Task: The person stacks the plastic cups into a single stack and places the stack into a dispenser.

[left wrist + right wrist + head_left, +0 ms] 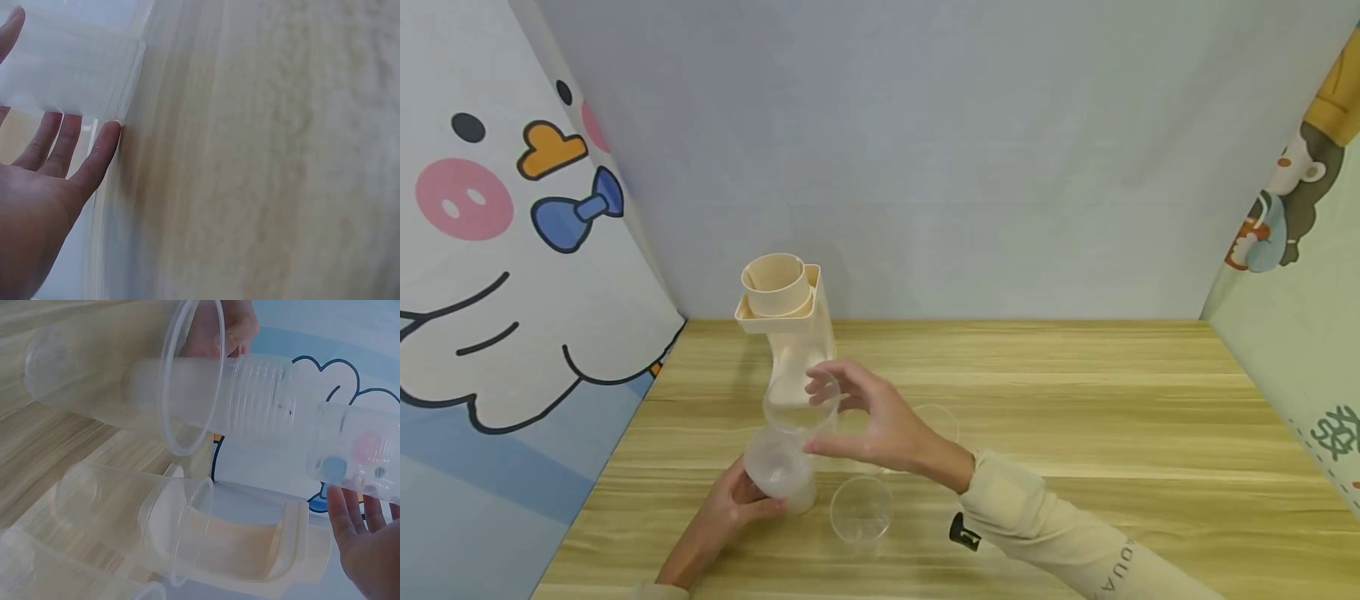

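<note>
A stack of clear plastic cups stands upright on the table, and my left hand grips it low around the side. In the left wrist view, the fingers lie along the wall of the stack near its bottom. My right hand holds a single clear cup just above the stack's mouth. In the right wrist view, this raised cup is apart from the ridged rims of the stack, with the fingers and thumb spread about it.
A cream-coloured cup holder with a round top ring stands behind the hands, near the back wall. One clear cup stands right of the stack; another is farther back, beyond the right wrist. A small black object shows beside the right sleeve.
</note>
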A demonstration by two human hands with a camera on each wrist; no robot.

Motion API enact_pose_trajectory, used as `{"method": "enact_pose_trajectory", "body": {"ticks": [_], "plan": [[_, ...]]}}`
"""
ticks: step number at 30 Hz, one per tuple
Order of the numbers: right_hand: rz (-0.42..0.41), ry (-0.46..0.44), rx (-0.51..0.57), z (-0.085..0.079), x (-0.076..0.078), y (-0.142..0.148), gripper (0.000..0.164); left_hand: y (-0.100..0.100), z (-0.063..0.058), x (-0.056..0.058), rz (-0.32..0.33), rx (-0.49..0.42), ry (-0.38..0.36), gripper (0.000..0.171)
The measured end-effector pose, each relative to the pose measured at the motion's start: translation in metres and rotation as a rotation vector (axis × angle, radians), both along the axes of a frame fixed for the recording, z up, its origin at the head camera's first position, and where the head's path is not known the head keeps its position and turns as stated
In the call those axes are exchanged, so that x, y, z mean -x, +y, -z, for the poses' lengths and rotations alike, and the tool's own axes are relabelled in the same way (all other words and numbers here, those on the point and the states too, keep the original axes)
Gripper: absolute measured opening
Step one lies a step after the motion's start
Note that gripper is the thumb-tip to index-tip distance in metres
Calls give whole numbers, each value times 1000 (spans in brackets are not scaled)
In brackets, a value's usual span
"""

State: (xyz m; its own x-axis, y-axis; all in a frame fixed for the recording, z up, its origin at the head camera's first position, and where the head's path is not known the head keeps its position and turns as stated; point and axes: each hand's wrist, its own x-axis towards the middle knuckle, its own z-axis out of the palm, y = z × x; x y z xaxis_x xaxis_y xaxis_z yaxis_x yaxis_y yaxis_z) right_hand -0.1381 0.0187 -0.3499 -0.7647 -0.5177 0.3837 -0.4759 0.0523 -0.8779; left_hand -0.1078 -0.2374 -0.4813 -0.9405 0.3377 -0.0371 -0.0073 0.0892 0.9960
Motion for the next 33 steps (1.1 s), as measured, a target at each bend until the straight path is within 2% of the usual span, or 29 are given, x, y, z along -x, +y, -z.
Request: {"method": "enact_pose_trajectory", "body": {"ticks": [11, 16, 23, 33], "plan": [[-24, 9, 13, -2, 5, -12, 66, -2, -4, 2, 18, 12, -14, 75], [-32, 11, 23, 0, 6, -17, 66, -3, -5, 2, 23, 20, 24, 76], [-54, -6, 47, 5, 8, -23, 62, -3, -2, 3, 70, 3, 88, 73], [-83, -66, 27, 5, 9, -30, 70, -3, -4, 4, 55, 0, 60, 73]]}}
